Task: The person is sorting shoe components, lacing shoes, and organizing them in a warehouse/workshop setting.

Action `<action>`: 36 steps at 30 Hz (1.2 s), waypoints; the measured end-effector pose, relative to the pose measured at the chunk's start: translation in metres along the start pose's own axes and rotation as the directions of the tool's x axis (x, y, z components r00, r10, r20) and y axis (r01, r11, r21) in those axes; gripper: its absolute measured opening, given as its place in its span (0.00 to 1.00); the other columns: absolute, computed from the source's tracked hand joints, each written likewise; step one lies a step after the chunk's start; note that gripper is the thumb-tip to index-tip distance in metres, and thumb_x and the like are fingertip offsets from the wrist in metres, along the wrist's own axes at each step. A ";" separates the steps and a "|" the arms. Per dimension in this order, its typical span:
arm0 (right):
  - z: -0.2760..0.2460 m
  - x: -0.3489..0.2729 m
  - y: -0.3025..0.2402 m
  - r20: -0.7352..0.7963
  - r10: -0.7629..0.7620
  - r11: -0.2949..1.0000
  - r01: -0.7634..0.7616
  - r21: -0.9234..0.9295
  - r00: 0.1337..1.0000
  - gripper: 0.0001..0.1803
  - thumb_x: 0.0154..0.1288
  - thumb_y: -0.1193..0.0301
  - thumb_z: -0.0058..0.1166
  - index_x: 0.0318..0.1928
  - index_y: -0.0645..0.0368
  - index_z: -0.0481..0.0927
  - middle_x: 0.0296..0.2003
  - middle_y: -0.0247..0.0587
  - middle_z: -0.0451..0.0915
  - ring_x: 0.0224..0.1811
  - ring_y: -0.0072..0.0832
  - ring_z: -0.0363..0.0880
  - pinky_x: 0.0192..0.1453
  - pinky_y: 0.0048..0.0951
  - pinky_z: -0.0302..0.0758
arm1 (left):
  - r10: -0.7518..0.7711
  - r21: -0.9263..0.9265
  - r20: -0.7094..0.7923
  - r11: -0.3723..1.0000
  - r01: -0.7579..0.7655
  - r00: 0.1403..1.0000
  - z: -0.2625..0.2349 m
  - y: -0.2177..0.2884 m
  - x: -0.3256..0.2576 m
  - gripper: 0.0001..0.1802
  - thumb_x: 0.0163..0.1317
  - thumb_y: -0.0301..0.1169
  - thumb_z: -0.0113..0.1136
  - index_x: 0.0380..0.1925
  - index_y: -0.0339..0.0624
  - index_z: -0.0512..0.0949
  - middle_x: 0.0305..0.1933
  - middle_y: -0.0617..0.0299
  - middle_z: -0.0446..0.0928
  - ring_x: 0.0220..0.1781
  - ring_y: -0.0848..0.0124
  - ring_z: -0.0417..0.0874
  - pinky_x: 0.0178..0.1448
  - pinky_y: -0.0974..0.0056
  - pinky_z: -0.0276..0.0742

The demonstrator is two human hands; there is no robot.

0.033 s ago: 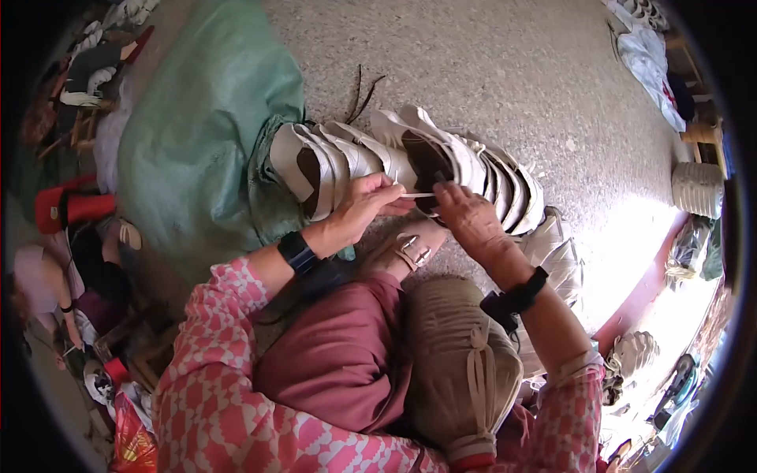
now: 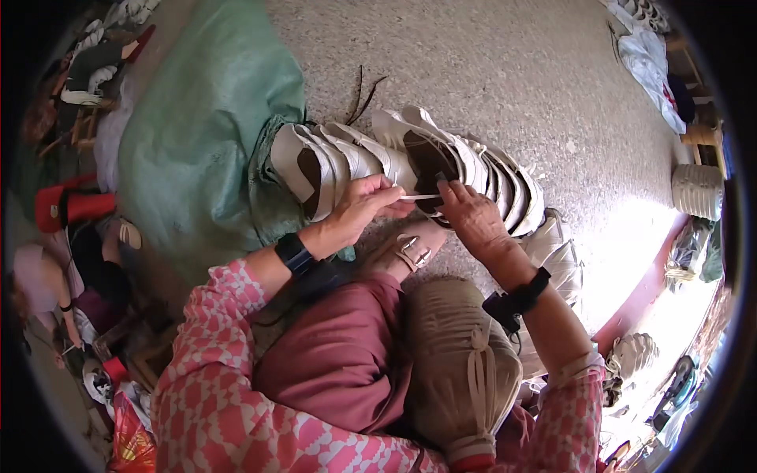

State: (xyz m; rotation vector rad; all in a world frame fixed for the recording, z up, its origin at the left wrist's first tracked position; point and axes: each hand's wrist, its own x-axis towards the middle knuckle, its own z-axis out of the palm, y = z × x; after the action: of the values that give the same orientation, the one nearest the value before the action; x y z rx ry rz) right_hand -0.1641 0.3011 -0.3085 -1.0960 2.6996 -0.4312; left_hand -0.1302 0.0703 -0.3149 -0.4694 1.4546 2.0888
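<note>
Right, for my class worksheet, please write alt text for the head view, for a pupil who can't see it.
A person's left hand and right hand hold a thin white strip taut between them, by a row of nested pale shoe uppers on the floor. A large green sack lies left; a tied beige bundle is nearer the person.

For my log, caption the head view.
Left hand and right hand hold a white strip near pale shoe uppers and a green sack.
</note>
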 end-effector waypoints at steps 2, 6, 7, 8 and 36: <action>0.004 0.002 -0.001 0.006 -0.004 0.999 0.004 -0.038 1.000 0.24 0.59 0.74 0.50 0.58 0.60 0.68 0.48 0.41 0.75 0.45 0.36 0.80 0.42 0.32 0.80 | 0.008 0.001 0.080 1.000 -0.008 0.997 0.002 0.009 -0.008 0.09 0.69 0.32 0.54 0.38 0.36 0.73 0.43 0.53 0.81 0.48 0.63 0.84 0.51 0.63 0.81; 0.012 0.001 -0.020 -0.149 -0.060 0.961 0.098 0.259 0.987 0.22 0.59 0.77 0.49 0.56 0.55 0.72 0.48 0.42 0.77 0.42 0.39 0.82 0.39 0.34 0.81 | -0.002 0.061 0.156 0.998 -0.007 0.988 0.009 0.011 -0.013 0.10 0.69 0.32 0.54 0.40 0.35 0.75 0.43 0.52 0.81 0.46 0.64 0.84 0.50 0.64 0.81; 0.011 0.001 -0.020 -0.129 -0.044 0.930 0.087 0.356 0.991 0.20 0.59 0.78 0.51 0.54 0.58 0.74 0.45 0.43 0.79 0.39 0.40 0.83 0.38 0.35 0.80 | 0.000 0.089 0.175 0.996 -0.016 0.985 0.008 0.013 -0.014 0.10 0.69 0.32 0.55 0.40 0.35 0.75 0.43 0.52 0.81 0.46 0.65 0.84 0.50 0.63 0.81; 0.011 0.000 -0.019 -0.104 -0.025 0.891 0.069 0.449 0.994 0.18 0.60 0.79 0.53 0.52 0.60 0.76 0.42 0.45 0.81 0.36 0.41 0.83 0.37 0.35 0.80 | -0.001 0.115 0.198 0.993 -0.023 0.980 0.007 0.014 -0.014 0.10 0.69 0.32 0.55 0.40 0.34 0.76 0.43 0.52 0.81 0.45 0.65 0.84 0.49 0.63 0.81; 0.020 0.011 -0.016 -0.104 0.454 0.741 -0.310 0.595 0.885 0.11 0.68 0.65 0.53 0.45 0.58 0.76 0.26 0.55 0.80 0.31 0.53 0.79 0.34 0.45 0.75 | 0.190 0.648 -0.354 0.756 0.094 0.916 -0.020 0.011 0.007 0.24 0.57 0.43 0.64 0.24 0.27 0.79 0.18 0.61 0.76 0.24 0.80 0.73 0.28 0.63 0.72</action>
State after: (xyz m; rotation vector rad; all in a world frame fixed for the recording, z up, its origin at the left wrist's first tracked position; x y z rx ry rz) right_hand -0.1558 0.2789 -0.3230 -0.3148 2.6012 -1.2523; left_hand -0.1423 0.0507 -0.3178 -0.5887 2.3315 1.3937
